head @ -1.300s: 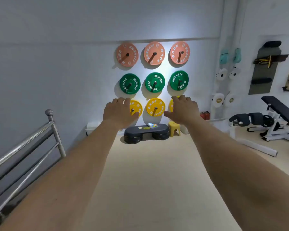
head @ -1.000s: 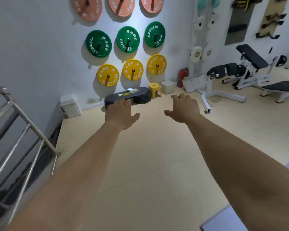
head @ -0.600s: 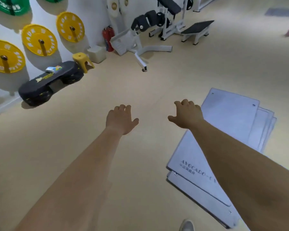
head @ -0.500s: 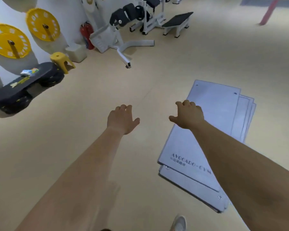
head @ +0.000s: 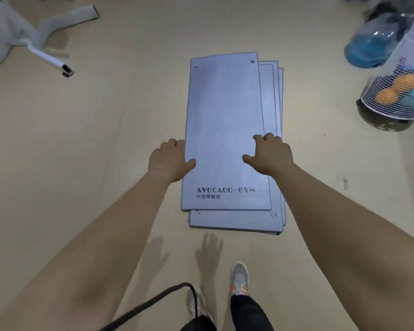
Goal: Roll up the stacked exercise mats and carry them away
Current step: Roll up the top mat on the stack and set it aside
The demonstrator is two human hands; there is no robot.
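Note:
A stack of several flat grey-blue exercise mats [head: 225, 111] lies on the beige floor straight ahead, the top one printed "AVOCADO · GYM" near its close end. Lower mats stick out at the right side and the near end. Both my arms are stretched forward over the stack. My left hand [head: 170, 160] hovers over the left edge of the top mat and my right hand [head: 269, 154] over its right edge. Both hands hold nothing, fingers loosely bent; their shadows fall on the floor short of the mats, so they are above the stack, not on it.
A white machine leg [head: 46, 53] reaches across the floor at the far left. At the right stand a white mesh basket [head: 392, 99] with orange and teal items and a blue bag [head: 371, 44]. My shoes [head: 240, 277] and a black cable [head: 153, 304] are near the bottom.
My view swung down from the wall of weight plates and turned right, until the mat stack lies directly in front. My outstretched hands now sit over the mat's two long edges.

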